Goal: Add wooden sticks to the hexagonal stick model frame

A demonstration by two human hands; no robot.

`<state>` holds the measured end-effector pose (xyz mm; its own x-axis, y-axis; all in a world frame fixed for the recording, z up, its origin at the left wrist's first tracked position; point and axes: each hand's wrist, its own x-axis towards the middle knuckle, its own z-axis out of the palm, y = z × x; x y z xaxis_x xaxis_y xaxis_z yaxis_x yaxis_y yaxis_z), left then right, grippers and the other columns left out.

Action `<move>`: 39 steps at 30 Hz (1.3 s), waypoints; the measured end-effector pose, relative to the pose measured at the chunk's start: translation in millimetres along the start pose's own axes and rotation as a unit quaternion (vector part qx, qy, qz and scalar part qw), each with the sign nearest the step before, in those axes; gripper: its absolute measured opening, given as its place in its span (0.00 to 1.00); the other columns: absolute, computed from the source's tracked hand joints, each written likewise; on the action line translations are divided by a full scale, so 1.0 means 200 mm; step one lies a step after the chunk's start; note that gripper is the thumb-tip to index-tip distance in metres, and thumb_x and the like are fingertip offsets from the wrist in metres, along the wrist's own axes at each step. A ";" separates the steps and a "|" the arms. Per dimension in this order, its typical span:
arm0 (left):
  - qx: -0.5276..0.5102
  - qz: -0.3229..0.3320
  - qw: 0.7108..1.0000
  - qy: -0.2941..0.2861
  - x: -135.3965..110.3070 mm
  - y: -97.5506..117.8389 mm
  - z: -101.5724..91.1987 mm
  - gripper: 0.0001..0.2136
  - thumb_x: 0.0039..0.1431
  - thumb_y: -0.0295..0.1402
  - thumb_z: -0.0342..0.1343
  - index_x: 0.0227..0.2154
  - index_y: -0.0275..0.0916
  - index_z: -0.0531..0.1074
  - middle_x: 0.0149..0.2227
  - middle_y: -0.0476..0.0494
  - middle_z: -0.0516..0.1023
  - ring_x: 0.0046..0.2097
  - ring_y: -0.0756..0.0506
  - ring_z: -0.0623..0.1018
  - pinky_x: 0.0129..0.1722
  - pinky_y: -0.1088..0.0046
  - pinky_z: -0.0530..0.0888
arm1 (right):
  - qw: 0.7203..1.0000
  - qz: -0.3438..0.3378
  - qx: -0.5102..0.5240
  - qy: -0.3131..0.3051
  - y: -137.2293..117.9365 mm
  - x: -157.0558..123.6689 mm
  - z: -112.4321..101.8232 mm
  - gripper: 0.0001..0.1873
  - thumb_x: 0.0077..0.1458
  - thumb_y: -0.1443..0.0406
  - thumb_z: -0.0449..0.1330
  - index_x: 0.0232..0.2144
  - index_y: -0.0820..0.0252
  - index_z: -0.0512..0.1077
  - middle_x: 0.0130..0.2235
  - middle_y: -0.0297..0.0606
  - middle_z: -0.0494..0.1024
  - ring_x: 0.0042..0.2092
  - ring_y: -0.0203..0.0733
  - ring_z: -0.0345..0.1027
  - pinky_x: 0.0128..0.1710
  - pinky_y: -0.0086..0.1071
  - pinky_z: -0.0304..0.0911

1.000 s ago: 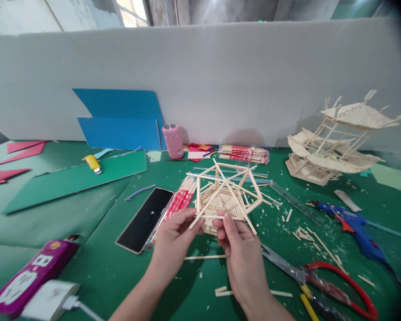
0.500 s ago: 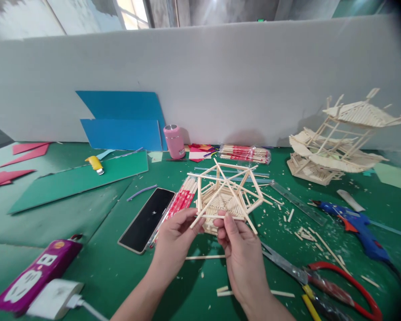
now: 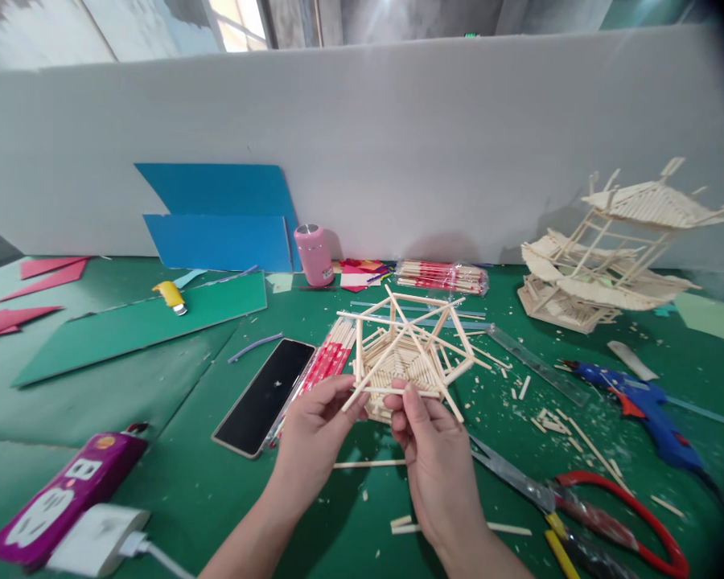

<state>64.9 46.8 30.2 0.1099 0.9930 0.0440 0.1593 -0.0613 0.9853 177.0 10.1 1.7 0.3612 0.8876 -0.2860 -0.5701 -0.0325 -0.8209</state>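
Note:
A model frame of thin wooden sticks (image 3: 405, 359) stands in front of me, with a slatted many-sided base and long sticks crossing over its top. Along its near side lies a short wooden stick (image 3: 374, 391), roughly level. My right hand (image 3: 439, 454) pinches this stick between thumb and fingers near its middle. At the left end, my left hand (image 3: 314, 426) is closed around the near left corner, where the short stick meets a crossing one. Its fingertips are partly hidden, as is any joint under them.
Scissors (image 3: 519, 481) and a blue glue gun (image 3: 645, 406) lie to the right, among stick scraps. A phone (image 3: 264, 398) and bagged sticks (image 3: 331, 354) are on the left. Behind stand a pink bottle (image 3: 314, 256) and a tiered stick model (image 3: 609, 249). A power strip (image 3: 66, 498) is near left.

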 end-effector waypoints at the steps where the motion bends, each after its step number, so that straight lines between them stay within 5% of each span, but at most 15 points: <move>1: 0.000 -0.001 1.000 0.000 0.00 0.00 0.00 0.05 0.47 0.30 0.58 0.28 0.35 0.75 0.25 0.50 0.75 0.27 0.52 0.73 0.27 0.80 0.72 | 1.000 -0.001 -0.001 -0.002 0.00 0.00 0.00 0.13 0.48 0.56 0.61 0.32 0.60 0.76 0.26 0.34 0.75 0.26 0.30 0.60 0.26 0.26 0.59; 27: -0.026 -0.014 1.000 -0.005 -0.02 0.01 -0.01 0.08 0.46 0.31 0.60 0.31 0.35 0.76 0.29 0.47 0.77 0.28 0.49 0.74 0.31 0.75 0.74 | 1.000 0.005 -0.006 -0.006 -0.01 -0.01 0.01 0.13 0.47 0.56 0.61 0.29 0.61 0.75 0.26 0.34 0.75 0.26 0.30 0.60 0.27 0.26 0.59; 33: -0.028 -0.017 0.999 0.014 -0.04 -0.04 -0.03 0.16 0.46 0.32 0.60 0.41 0.36 0.70 0.35 0.44 0.75 0.32 0.48 0.74 0.34 0.70 0.74 | 1.000 0.001 -0.002 -0.013 0.00 -0.01 0.01 0.13 0.48 0.56 0.61 0.28 0.61 0.75 0.25 0.34 0.74 0.26 0.30 0.59 0.27 0.25 0.58; 36: 0.028 0.028 0.997 0.061 -0.09 -0.05 -0.07 0.21 0.49 0.32 0.58 0.47 0.39 0.64 0.35 0.46 0.71 0.30 0.50 0.70 0.31 0.72 0.72 | 1.000 0.002 -0.004 -0.009 0.00 -0.02 0.01 0.14 0.48 0.56 0.61 0.30 0.61 0.75 0.26 0.34 0.74 0.25 0.30 0.58 0.26 0.25 0.57; 39: 0.160 0.171 0.962 0.143 -0.18 -0.02 -0.09 0.18 0.52 0.27 0.56 0.46 0.45 0.65 0.41 0.45 0.67 0.32 0.50 0.70 0.33 0.73 0.70 | 0.998 -0.002 -0.063 -0.012 -0.01 -0.06 -0.02 0.16 0.50 0.55 0.59 0.31 0.62 0.75 0.25 0.36 0.74 0.24 0.31 0.58 0.24 0.24 0.56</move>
<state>41.9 13.0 27.5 -0.0570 0.8940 0.4445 0.4605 -0.3714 0.8062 176.0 -2.4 5.6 0.3445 0.8983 -0.2727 -0.4713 -0.0857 -0.8778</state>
